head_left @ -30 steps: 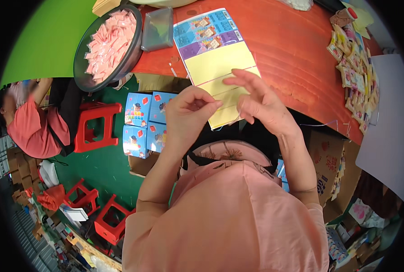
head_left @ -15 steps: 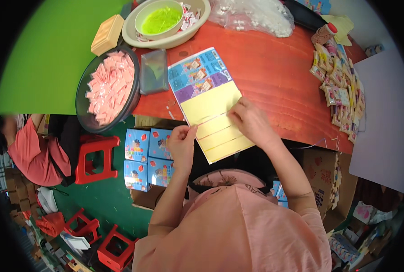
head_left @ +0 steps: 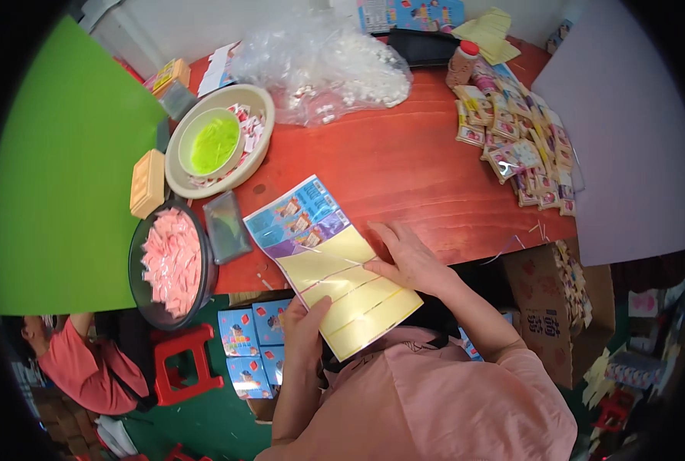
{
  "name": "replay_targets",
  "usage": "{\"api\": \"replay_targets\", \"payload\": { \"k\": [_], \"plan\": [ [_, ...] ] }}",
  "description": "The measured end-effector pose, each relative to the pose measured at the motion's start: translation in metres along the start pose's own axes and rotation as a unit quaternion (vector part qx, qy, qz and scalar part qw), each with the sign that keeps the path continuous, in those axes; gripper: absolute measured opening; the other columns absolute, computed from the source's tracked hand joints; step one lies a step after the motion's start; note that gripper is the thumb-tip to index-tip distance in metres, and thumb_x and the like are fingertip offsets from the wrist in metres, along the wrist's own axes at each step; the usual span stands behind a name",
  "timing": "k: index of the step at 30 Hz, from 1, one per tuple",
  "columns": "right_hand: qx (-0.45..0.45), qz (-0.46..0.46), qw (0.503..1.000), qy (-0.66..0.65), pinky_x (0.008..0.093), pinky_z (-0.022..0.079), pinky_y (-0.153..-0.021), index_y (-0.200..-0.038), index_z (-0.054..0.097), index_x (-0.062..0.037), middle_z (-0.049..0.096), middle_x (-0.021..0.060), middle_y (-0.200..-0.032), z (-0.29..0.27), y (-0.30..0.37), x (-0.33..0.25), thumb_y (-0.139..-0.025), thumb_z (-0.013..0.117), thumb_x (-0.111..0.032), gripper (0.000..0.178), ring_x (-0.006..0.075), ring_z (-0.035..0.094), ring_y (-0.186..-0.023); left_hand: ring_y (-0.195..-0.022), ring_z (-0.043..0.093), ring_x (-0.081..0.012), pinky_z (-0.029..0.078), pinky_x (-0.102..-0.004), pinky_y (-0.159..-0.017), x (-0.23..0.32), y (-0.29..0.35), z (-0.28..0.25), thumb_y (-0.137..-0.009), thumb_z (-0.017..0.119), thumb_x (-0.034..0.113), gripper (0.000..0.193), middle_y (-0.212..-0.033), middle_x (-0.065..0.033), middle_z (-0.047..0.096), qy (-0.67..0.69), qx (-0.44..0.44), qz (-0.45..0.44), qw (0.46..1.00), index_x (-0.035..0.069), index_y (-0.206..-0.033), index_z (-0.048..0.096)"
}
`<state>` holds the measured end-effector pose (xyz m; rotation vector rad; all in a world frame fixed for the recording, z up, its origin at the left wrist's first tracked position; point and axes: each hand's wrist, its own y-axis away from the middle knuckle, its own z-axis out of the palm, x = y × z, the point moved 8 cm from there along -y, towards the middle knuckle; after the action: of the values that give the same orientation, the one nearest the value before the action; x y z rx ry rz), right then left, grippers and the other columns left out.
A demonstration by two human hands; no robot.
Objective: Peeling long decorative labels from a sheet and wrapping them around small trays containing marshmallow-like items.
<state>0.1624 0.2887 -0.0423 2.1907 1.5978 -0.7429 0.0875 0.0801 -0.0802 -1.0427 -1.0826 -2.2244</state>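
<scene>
A sticker sheet lies tilted over the table's front edge, with blue and purple printed labels at its far end and bare yellow backing nearer me. My left hand pinches its left edge, thumb on top and the other fingers mostly hidden. Over the right edge, my right hand has its fingers stretched out and apart from the thumb, which touches the yellow backing. A thin pale line crosses the sheet near the purple label; I cannot tell if it is a lifted edge.
Left of the sheet are a clear plastic box, a black basin of pink packets and a beige basin holding a bowl. A plastic bag lies behind; small packets pile up at right. Blue boxes stand below the table.
The view has shifted, so the table sits lower in it. My right hand's fingers have gone from bunched on the sheet to spread apart. My left hand keeps hold of the sheet's left edge.
</scene>
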Motion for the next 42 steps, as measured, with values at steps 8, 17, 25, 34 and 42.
{"api": "replay_targets", "payload": {
  "k": [8,17,25,34,42],
  "plan": [
    [-0.050,0.084,0.648,-0.755,0.0373,0.044,-0.105,-0.154,0.018,-0.0008,0.051,0.0185,-0.136,-0.016,0.004,0.047,-0.092,0.070,-0.017,0.082,0.0259,0.052,-0.126,-0.094,0.064,-0.0078,0.050,-0.0242,-0.082,0.067,-0.015,0.110,-0.090,0.067,0.000,0.029,-0.107,-0.0050,0.070,-0.232,-0.252,0.163,0.925,-0.003,-0.119,0.065],
    [0.193,-0.046,0.769,-0.607,0.0294,0.052,-0.092,-0.140,0.047,-0.0060,0.064,0.0074,-0.117,-0.206,-0.123,0.136,-0.094,0.062,-0.004,0.048,0.0162,0.063,-0.107,-0.098,0.065,-0.0116,0.052,-0.0254,-0.083,0.178,-0.159,0.236,-0.091,0.067,0.004,0.044,-0.111,-0.0099,0.069,-0.302,-0.238,0.316,0.867,-0.005,-0.131,0.052],
    [0.329,-0.207,0.859,-0.333,0.0275,0.052,-0.080,-0.107,0.068,-0.0080,0.068,0.0012,-0.095,-0.327,-0.246,0.186,-0.095,0.064,-0.006,0.013,0.0121,0.064,-0.086,-0.076,0.062,-0.0165,0.051,-0.0309,-0.069,0.077,-0.257,0.247,-0.088,0.068,0.016,0.040,-0.091,-0.0109,0.066,-0.247,-0.046,0.298,0.921,-0.002,-0.122,0.057],
    [0.359,0.095,0.928,-0.016,0.0256,0.048,-0.092,-0.123,0.070,-0.0111,0.072,0.0065,-0.114,-0.288,-0.353,0.323,-0.094,0.060,-0.024,0.034,0.0137,0.065,-0.104,-0.100,0.056,-0.0336,0.048,-0.0417,-0.083,0.107,-0.192,0.107,-0.083,0.063,0.009,0.022,-0.109,-0.0179,0.060,-0.708,0.163,0.426,0.539,0.000,-0.103,0.062],
    [0.110,0.247,0.948,0.165,0.0478,0.055,-0.076,-0.124,0.058,-0.0014,0.069,0.0242,-0.106,-0.227,-0.361,0.297,-0.087,0.045,-0.018,0.043,0.0396,0.069,-0.093,-0.110,0.055,-0.0320,0.041,-0.0458,-0.092,0.123,-0.192,0.038,-0.090,0.064,0.018,0.030,-0.119,-0.0162,0.060,-0.767,0.276,0.268,0.513,0.001,-0.116,0.061]
  ]
}}
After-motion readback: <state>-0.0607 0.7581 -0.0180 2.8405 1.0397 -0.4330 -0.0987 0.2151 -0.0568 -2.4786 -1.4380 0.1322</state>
